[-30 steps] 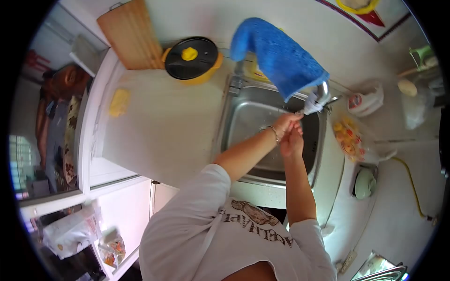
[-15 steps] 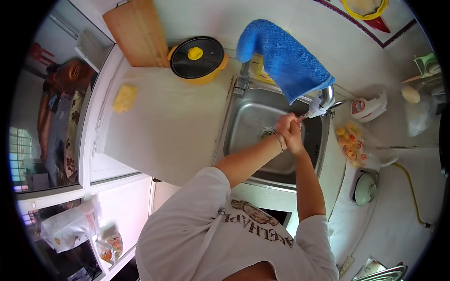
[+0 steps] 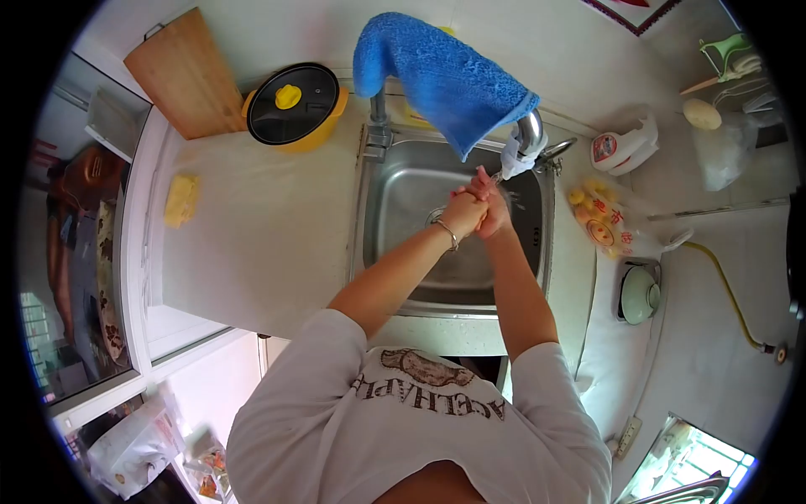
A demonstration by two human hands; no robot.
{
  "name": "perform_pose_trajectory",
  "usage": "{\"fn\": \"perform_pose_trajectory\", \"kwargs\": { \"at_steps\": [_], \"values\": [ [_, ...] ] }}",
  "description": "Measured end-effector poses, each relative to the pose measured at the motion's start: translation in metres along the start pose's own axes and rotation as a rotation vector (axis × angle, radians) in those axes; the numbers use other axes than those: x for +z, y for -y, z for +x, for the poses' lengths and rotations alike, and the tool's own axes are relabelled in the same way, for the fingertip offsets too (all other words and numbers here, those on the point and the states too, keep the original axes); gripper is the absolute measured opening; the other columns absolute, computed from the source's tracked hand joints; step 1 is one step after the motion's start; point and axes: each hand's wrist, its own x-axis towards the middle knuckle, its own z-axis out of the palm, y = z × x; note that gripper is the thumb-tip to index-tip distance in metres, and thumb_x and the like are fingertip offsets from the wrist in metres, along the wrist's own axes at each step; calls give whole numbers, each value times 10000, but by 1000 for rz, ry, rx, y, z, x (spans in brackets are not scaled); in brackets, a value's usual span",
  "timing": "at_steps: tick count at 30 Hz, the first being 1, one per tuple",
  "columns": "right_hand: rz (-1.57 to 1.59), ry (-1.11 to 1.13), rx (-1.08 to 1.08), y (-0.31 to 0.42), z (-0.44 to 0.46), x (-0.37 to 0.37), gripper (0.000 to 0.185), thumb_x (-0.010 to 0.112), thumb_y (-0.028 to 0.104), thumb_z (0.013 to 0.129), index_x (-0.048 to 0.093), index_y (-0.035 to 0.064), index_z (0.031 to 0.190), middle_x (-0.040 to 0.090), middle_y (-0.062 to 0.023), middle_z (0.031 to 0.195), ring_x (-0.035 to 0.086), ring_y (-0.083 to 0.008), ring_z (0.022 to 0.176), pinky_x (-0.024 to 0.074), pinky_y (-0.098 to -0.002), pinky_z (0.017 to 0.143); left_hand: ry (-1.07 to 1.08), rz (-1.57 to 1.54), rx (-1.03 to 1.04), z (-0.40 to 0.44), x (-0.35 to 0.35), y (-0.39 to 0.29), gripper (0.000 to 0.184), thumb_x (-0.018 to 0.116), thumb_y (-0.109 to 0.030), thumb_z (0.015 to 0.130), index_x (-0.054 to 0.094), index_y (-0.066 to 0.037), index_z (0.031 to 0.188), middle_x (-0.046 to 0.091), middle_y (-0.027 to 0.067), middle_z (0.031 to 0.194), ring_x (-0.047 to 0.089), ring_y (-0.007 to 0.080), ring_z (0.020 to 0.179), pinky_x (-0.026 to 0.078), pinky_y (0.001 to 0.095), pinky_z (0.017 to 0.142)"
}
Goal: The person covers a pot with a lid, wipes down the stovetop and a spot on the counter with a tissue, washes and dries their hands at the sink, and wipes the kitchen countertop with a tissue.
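My left hand (image 3: 463,213), with a bracelet at its wrist, is clasped against my right hand (image 3: 494,208) over the steel sink (image 3: 403,181). The fingers of both hands are pressed together and partly hide one another. Just above them is the mouth of the curved faucet (image 3: 531,133), with white material (image 3: 514,161) wrapped round its end. Water seems to run from it onto my hands. A blue towel (image 3: 445,76) hangs over the faucet's neck.
On the left counter (image 3: 252,227) are a yellow cloth or sponge (image 3: 181,200), a lidded yellow pot (image 3: 311,126) and a cutting board (image 3: 185,76). Right of the sink are a white bottle (image 3: 625,147), a printed bag (image 3: 606,223) and a green lidded bowl (image 3: 640,294).
My hands have shifted against each other, from side by side to clasped, with fingers now showing higher near the faucet. The whole view has shifted, so the sink appears further left.
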Motion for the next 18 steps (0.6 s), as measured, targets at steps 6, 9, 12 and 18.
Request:
{"fn": "perform_pose_trajectory", "kwargs": {
  "at_steps": [6,9,12,18],
  "values": [
    [179,177,-305,-58,-24,23,521,505,519,853,500,97,1159,585,-150,1014,567,-285,906,470,-383,804,131,-1829,355,17,22,12,468,441,-455,904,528,-63,1143,601,117,1100,575,258,930,474,300,620],
    [262,14,-414,-75,-37,39,702,569,511,805,363,110,1343,570,-97,1001,560,-231,876,453,-310,752,-231,-1684,233,21,18,-11,228,438,-290,940,549,-106,1018,557,74,770,520,193,675,398,299,534],
    [481,217,-96,-71,-34,14,536,567,454,822,484,84,1201,539,-36,815,534,-152,725,446,-303,671,-460,-1230,180,40,25,2,258,445,-314,907,523,-83,993,541,70,705,488,181,579,385,302,501],
    [38,-337,-102,-55,-20,-2,417,473,490,871,516,75,865,554,-70,719,544,-183,613,474,-352,560,-594,364,330,13,26,-13,204,536,-213,854,537,-14,900,605,154,758,599,306,654,438,420,577]
  ]
}}
